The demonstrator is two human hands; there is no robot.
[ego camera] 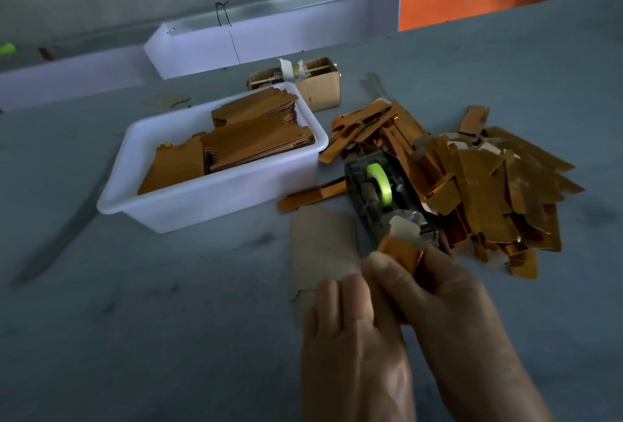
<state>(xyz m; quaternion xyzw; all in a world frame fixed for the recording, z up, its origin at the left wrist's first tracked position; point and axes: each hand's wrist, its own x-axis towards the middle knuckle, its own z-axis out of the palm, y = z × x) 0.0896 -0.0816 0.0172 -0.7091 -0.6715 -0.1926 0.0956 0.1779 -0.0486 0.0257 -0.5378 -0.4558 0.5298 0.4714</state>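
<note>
The right hand (451,300) grips the small folded piece of gold-foil cardboard (401,253), its fingers curled around the near end. Just beyond the grip stands the black tape dispenser with a green tape roll (377,192). The left hand (350,330) keeps its fingers straight, and its thumb presses the left side of the piece. The piece looks light, thin and easy to crease, and its foil is probably slippery. It is best held gently by the edges.

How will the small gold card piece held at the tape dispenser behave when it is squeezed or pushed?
The gold card piece looks light and fairly stiff: the right hand pinches it by one end and it keeps its folded shape. Its shiny foil face may be slippery. Thin like the pieces in the pile, it would probably crease if squeezed hard.
</note>
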